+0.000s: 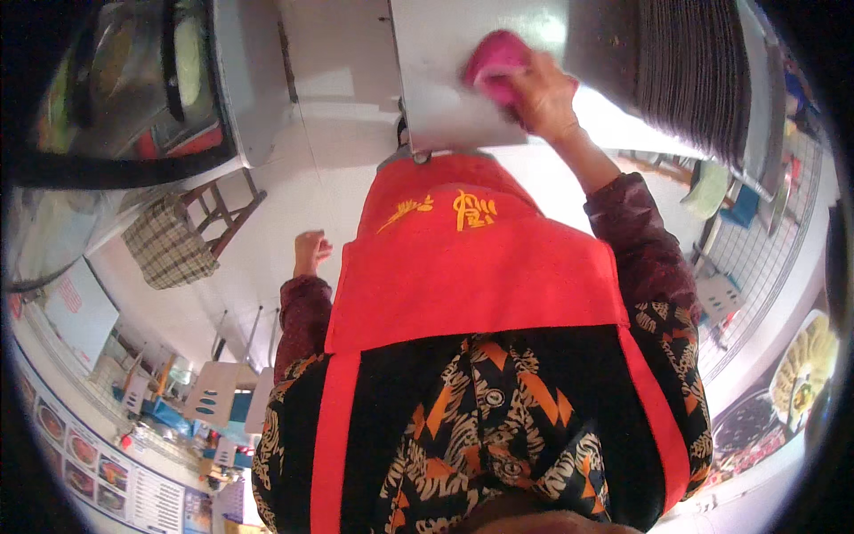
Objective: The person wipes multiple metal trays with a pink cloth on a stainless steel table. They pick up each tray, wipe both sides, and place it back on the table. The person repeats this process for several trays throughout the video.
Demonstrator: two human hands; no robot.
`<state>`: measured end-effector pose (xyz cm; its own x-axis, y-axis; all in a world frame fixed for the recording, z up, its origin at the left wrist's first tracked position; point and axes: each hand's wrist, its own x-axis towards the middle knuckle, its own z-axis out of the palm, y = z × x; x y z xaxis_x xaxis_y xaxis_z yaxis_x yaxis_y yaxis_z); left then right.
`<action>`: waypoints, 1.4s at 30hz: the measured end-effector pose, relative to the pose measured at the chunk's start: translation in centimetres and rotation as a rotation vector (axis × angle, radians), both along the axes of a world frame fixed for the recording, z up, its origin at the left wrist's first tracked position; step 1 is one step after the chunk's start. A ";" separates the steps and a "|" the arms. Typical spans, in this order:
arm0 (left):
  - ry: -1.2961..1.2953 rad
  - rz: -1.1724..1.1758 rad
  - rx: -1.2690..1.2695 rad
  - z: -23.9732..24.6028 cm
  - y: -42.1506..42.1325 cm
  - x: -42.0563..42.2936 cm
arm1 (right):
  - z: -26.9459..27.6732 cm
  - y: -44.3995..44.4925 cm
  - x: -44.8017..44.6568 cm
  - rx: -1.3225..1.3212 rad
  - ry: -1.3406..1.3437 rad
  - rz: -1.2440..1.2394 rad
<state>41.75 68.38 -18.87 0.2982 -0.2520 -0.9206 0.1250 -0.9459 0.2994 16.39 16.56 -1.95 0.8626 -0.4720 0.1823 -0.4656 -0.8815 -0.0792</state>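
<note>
At the top centre, my right hand (544, 97) grips a folded pink cloth (497, 63), slightly blurred, over the near part of a smooth pale metal surface (454, 113). My left hand (312, 252) hangs at my left side above the floor, its fingers curled in, with nothing visible in it. Between my arms a red apron (474, 267) with yellow writing covers my front, over a patterned shirt with dark maroon sleeve covers.
A dark ridged panel (694, 73) stands right of the metal surface. On the left are a glass-fronted cabinet (127, 80) and a wooden stool (227, 213) with a checked cloth (170, 243). Chairs (217, 390) and wall pictures (80, 447) lie lower left.
</note>
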 end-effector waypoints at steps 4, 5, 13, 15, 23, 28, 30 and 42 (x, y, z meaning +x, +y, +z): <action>-0.063 0.475 -0.060 0.8 -3.5 1.2 | -0.6 -1.2 -3.5 -0.117 -0.038 -0.317; -0.051 0.497 -0.082 1.3 -3.7 1.1 | -0.6 -2.4 -4.2 -0.102 0.130 -0.558; -0.113 0.403 -0.098 1.8 0.7 -3.8 | -2.0 0.3 -7.2 -0.138 -0.004 -0.389; -0.113 0.243 -0.087 1.5 1.3 -3.8 | -2.5 0.7 -7.9 -0.084 -0.032 -0.413; -0.217 0.218 -0.461 3.5 -15.7 4.0 | -0.3 -5.0 -9.2 -0.138 -0.201 -0.514; -0.339 0.104 -0.936 16.0 -34.4 -0.6 | -0.6 -1.2 -9.9 0.086 -0.128 -0.052; -0.272 -0.018 -1.005 21.9 -41.8 -5.5 | -1.4 -0.8 -11.0 0.065 -0.133 0.012; -0.121 -0.405 -1.043 35.2 -65.9 -25.9 | -3.4 -4.7 -13.8 0.170 -0.419 -0.298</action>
